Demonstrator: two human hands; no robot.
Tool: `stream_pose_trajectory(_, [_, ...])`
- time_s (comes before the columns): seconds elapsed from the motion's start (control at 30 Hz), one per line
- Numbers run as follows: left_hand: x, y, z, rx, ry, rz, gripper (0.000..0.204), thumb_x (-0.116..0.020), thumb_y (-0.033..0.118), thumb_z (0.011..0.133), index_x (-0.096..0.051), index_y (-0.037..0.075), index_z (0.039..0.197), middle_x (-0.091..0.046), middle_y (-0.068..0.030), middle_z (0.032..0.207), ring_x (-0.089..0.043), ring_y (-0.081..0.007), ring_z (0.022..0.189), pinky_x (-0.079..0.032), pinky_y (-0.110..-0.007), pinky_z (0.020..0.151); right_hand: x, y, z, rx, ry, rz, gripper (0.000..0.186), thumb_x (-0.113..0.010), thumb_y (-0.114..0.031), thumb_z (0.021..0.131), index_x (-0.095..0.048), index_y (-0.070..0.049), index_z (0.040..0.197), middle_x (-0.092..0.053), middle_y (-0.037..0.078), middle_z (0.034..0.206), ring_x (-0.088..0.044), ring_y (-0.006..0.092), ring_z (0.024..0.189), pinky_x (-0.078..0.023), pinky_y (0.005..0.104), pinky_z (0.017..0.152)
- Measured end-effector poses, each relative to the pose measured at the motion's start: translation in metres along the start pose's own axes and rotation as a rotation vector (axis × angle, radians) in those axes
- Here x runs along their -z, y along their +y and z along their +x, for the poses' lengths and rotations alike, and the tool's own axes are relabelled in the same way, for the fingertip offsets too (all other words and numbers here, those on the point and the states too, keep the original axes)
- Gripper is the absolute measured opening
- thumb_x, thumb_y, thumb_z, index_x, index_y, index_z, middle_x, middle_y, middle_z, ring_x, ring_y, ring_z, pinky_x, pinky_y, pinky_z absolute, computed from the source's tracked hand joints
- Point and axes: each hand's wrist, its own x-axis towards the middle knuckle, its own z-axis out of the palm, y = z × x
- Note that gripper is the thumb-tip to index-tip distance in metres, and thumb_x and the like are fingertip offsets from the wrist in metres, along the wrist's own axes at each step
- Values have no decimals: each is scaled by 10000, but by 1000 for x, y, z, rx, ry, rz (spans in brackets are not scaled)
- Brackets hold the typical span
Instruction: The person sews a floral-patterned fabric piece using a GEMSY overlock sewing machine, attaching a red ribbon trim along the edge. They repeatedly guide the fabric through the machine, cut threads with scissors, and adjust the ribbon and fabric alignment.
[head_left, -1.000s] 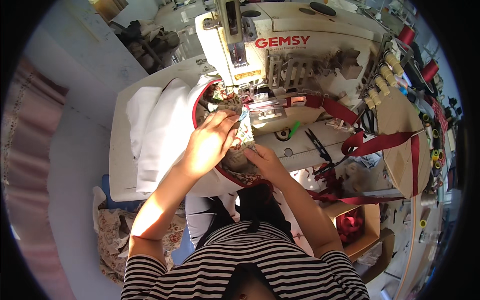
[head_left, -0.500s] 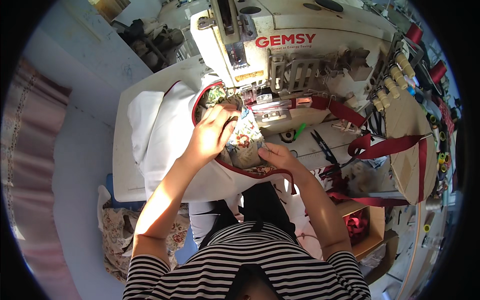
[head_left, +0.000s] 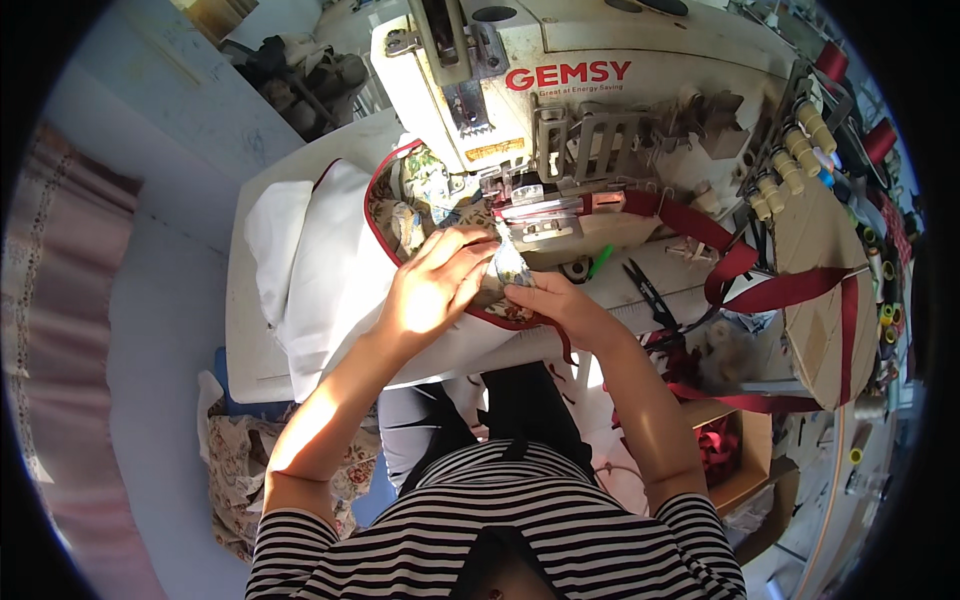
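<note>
Floral fabric (head_left: 428, 178) with white cloth (head_left: 325, 265) attached lies on the sewing machine (head_left: 590, 40) bed, and dark red binding (head_left: 376, 205) runs along its curved edge. My left hand (head_left: 432, 288) has its fingers bent and pressed together on the floral fabric, just in front of the presser foot. Close to its right, my right hand (head_left: 562, 304) pinches the fabric's edge between thumb and fingers. A narrow gathered piece of the fabric stands up between both hands. My left fingertips are partly hidden in the folds.
A dark red tape (head_left: 690, 222) feeds from the right into the binding guide (head_left: 545, 212). Black scissors (head_left: 652, 295) and a green tool (head_left: 600, 262) lie right of my hands. Thread cones (head_left: 790, 170) stand further right. A cardboard box (head_left: 745, 455) sits below the table edge.
My left hand has moved down and slightly right, exposing more floral fabric by the presser foot. The fabric between my hands is now bunched narrower, and my right hand has shifted slightly.
</note>
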Motion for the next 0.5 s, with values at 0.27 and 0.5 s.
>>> stream_pose_trajectory(0.27, [-6, -18, 5, -84, 55, -54, 227, -594, 14, 813, -618, 60, 1034, -600, -87, 1047, -582, -267, 937, -487, -349, 807, 0, 9, 6, -2, -20, 220, 210, -501, -138, 918, -592, 5, 1042, -609, 19, 962, -537, 67, 858, -419, 228, 782])
stream_pose_trajectory(0.5, [-2, -29, 11, 6, -7, -234, 179, -566, 33, 857, -628, 25, 1025, -614, -106, 1051, -577, -241, 953, -450, -330, 854, -1, 0, 11, 33, -33, 196, 251, -491, -138, 903, -586, 24, 1070, -628, 45, 1008, -562, 87, 891, -428, 245, 814])
